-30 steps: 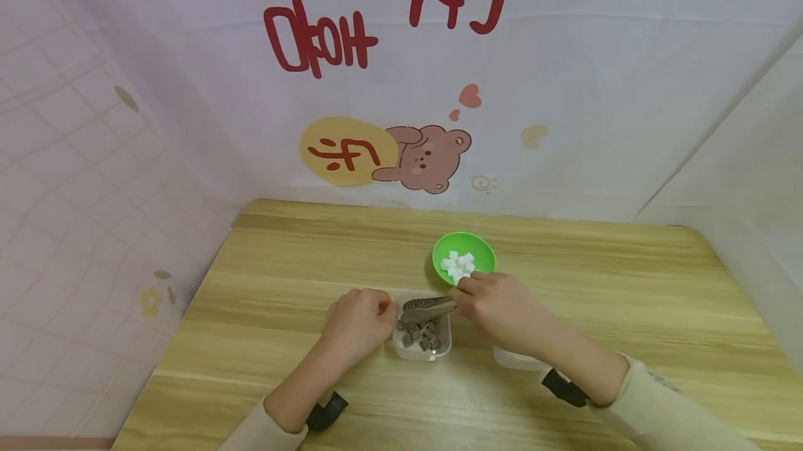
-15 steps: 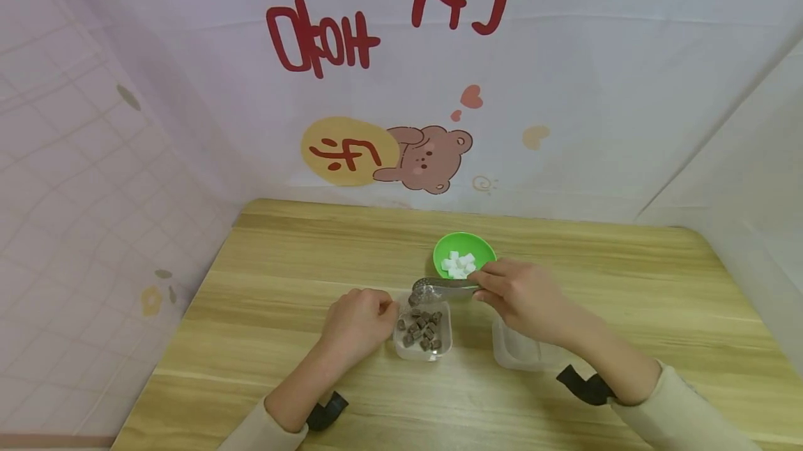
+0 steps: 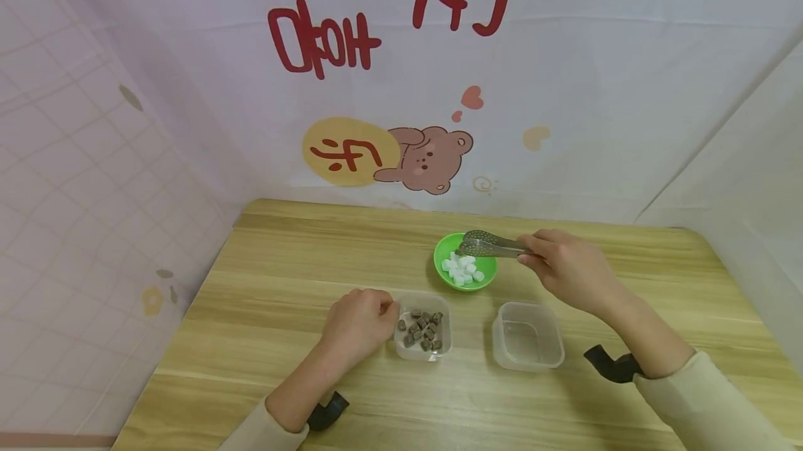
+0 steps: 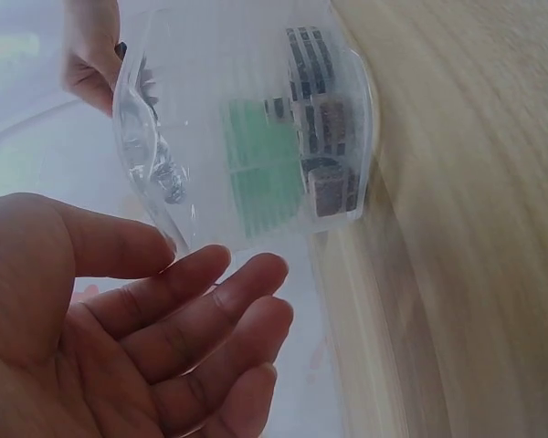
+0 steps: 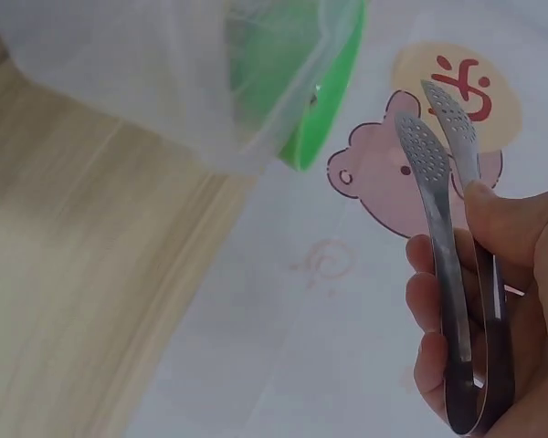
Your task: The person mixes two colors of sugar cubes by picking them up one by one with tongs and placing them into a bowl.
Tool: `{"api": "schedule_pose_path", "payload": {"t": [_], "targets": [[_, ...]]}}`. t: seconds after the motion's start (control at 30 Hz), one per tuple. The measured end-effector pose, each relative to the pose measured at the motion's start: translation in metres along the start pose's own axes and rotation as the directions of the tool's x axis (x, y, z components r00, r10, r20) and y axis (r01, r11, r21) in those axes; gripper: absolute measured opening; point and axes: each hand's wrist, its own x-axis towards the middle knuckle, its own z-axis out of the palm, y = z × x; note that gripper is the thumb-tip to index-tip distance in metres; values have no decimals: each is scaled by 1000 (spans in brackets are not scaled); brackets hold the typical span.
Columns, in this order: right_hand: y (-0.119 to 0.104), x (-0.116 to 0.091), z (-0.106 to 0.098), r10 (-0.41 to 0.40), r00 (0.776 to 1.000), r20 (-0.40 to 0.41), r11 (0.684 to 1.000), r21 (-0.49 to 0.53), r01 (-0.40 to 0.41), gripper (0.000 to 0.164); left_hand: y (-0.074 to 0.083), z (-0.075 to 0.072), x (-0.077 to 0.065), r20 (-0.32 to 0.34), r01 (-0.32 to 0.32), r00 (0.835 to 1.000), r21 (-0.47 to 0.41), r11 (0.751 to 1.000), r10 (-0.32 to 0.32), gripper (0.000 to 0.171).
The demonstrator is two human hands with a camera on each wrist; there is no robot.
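Observation:
My left hand (image 3: pixel 362 322) pinches the left rim of a clear plastic container (image 3: pixel 443 350) between thumb and index finger; its other fingers are loosely bent. Several small brown cubes (image 3: pixel 429 330) lie inside that container. In my right hand (image 3: pixel 567 270) is a pair of metal tongs (image 5: pixel 452 265) with perforated tips. The tips are slightly apart in the right wrist view, and no cube shows between them. In the head view they overlap the far part of a green bowl (image 3: pixel 442 277), which holds several white cubes (image 3: pixel 463 270).
A second clear plastic container (image 3: pixel 552 350), with nothing seen in it, stands right of the first, below my right forearm. All of these stand on a wood-grain table (image 3: pixel 301 249). Behind rises a white printed cloth (image 3: pixel 596 88) with a bear and red characters.
My right hand has lifted the tongs from the brown cubes, with a brown cube seen at the tips half a second ago, and moved them up and right over the green bowl. My left hand stays put.

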Motion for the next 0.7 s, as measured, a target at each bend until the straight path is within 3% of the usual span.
{"api": "schedule_pose_path", "payload": {"t": [0.27,0.7], "targets": [[-2,-4,-3,-1,1000,-22,1000,20,1,32,-1,2,0,1,-7,1000,3,1000,7,45],[-35,-2,2,-180,982,-60,978,92,185,34,-3,2,1,-3,-17,1000,5,1000,17,38]]}}
